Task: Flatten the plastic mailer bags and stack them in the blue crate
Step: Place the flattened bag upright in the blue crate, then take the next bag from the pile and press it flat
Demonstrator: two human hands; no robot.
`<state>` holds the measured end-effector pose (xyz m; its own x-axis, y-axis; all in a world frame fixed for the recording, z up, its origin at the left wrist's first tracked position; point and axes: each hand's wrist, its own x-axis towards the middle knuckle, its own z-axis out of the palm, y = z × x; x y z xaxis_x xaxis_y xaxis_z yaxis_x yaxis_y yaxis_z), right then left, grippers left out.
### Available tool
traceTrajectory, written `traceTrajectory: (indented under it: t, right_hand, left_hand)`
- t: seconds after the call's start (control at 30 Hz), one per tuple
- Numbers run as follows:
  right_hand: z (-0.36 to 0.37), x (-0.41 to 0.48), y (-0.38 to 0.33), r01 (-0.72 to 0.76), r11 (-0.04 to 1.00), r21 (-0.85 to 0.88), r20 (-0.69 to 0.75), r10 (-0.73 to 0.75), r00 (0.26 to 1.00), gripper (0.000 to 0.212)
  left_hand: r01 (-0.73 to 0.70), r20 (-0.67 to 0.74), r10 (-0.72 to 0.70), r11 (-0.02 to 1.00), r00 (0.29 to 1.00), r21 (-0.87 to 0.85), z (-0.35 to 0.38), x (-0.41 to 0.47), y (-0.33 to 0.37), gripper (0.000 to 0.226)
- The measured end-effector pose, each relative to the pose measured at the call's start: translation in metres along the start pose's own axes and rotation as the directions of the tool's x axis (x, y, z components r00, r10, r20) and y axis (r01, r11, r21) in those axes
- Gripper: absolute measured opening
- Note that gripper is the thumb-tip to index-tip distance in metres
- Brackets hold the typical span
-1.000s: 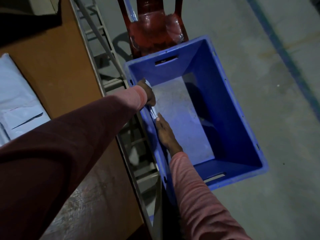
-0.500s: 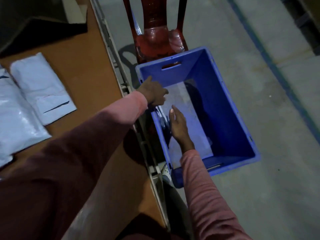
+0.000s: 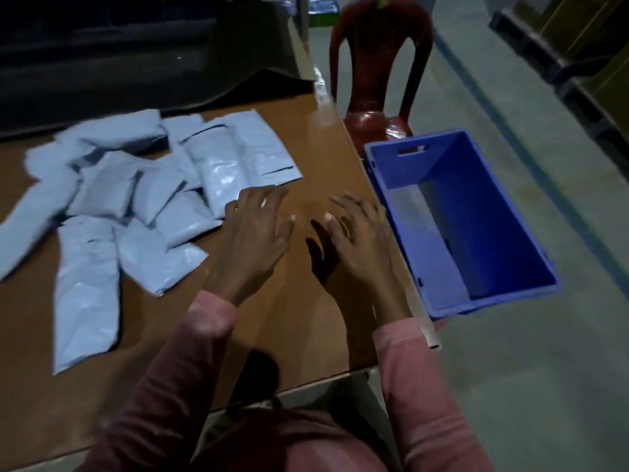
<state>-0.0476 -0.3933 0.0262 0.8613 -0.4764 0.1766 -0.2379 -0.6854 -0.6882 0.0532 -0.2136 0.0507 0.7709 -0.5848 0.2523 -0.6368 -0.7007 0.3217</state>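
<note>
Several pale grey plastic mailer bags (image 3: 143,199) lie scattered and overlapping on the brown table (image 3: 316,321), on its left half. My left hand (image 3: 255,233) hovers over the table just right of the pile, fingers spread, holding nothing; its fingertips are near the closest flat bag (image 3: 238,161). My right hand (image 3: 360,240) is beside it, also spread and empty, close to the table's right edge. The blue crate (image 3: 510,206) stands on the floor right of the table, with a flat grey mailer (image 3: 432,247) lying on its bottom.
A dark red plastic chair (image 3: 374,80) stands behind the crate, against the table's far right corner. A dark sheet (image 3: 136,63) covers the table's back. Dark stacked crates or pallets (image 3: 578,56) line the far right. The grey floor stretches right of the blue crate.
Both hands have come out of the blue crate and swung left over the table, empty. The view has turned from the crate to the pile of mailers.
</note>
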Motion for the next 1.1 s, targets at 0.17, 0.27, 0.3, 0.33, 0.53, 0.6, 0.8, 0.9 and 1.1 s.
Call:
traceTrajectory:
  t: [0.17, 0.27, 0.3, 0.33, 0.53, 0.6, 0.8, 0.9, 1.1]
  right_hand:
    - [0.056, -0.037, -0.067, 0.114, 0.993, -0.03, 0.033, -0.113, 0.993, 0.035]
    - [0.086, -0.056, -0.101, 0.141, 0.99, 0.004, 0.053, -0.141, 0.989, 0.031]
    - [0.095, -0.062, -0.111, 0.16, 0.987, 0.025, 0.064, -0.161, 0.985, 0.031]
    - [0.104, -0.067, -0.12, 0.184, 0.982, 0.048, 0.079, -0.187, 0.979, 0.031]
    - [0.142, -0.088, -0.151, 0.277, 0.951, 0.138, 0.222, -0.302, 0.927, 0.031]
    - [0.148, -0.091, -0.155, 0.284, 0.944, 0.165, 0.243, -0.318, 0.916, 0.032]
    - [0.147, -0.101, -0.158, 0.294, 0.941, 0.167, 0.267, -0.33, 0.905, 0.031]
    - [0.134, -0.108, -0.159, 0.237, 0.93, 0.283, 0.255, -0.311, 0.916, 0.032]
    - [0.093, -0.108, -0.155, -0.278, 0.591, 0.757, 0.235, 0.15, 0.96, 0.052]
  left_hand:
    - [0.133, -0.099, -0.131, 0.991, 0.986, 0.01, -0.036, -0.072, -0.064, 0.043]
    - [0.275, -0.208, -0.269, 0.961, 0.941, 0.001, -0.049, -0.116, -0.099, 0.044]
    - [0.343, -0.257, -0.334, 0.939, 0.907, -0.007, -0.05, -0.13, -0.11, 0.045]
    - [0.423, -0.302, -0.407, 0.906, 0.862, -0.014, -0.051, -0.144, -0.119, 0.045]
    - [0.79, -0.175, -0.775, 0.612, 0.607, 0.036, -0.045, -0.196, -0.16, 0.088]
    - [0.803, -0.143, -0.797, 0.595, 0.588, -0.016, -0.047, -0.201, -0.17, 0.085]
    - [0.591, -0.29, -0.764, 0.635, 0.577, -0.497, -0.058, -0.216, -0.197, 0.056]
    - [0.43, -0.446, -0.647, 0.754, 0.619, -0.497, -0.065, -0.215, -0.178, 0.039]
    - [0.14, -0.37, -0.24, 0.951, 0.897, -0.276, -0.053, -0.198, -0.118, 0.033]
